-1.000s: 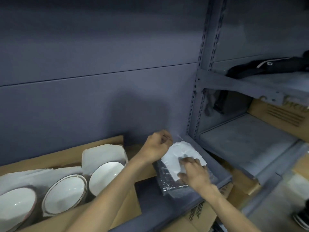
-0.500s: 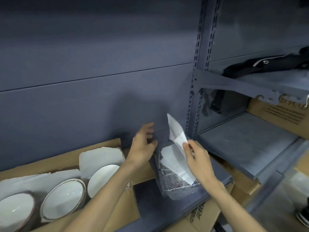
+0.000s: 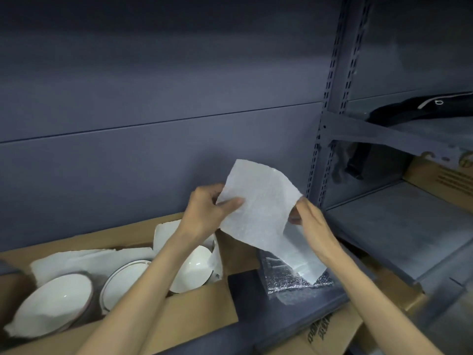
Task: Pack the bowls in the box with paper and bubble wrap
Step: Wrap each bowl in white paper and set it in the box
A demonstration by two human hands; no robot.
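Observation:
A white paper sheet (image 3: 261, 211) hangs in the air in front of the grey wall, held by both hands. My left hand (image 3: 207, 213) pinches its left edge and my right hand (image 3: 311, 224) grips its right edge. Below the sheet a stack of silvery bubble wrap (image 3: 289, 278) lies on the shelf. At the lower left an open cardboard box (image 3: 199, 311) holds three white bowls: one at the left (image 3: 51, 303), one in the middle (image 3: 120, 280) and one at the right (image 3: 192, 270), each with white paper behind it.
A grey metal shelf upright (image 3: 330, 119) stands right of the hands. The right bay has a bare shelf board (image 3: 399, 224), a cardboard box (image 3: 440, 180) and a black bag (image 3: 419, 108) above. Another printed carton (image 3: 330, 329) sits under the shelf edge.
Both hands lifted the paper sheet off the bubble wrap stack and spread it upright between them. The left hand, free half a second ago, now grips the sheet's left edge.

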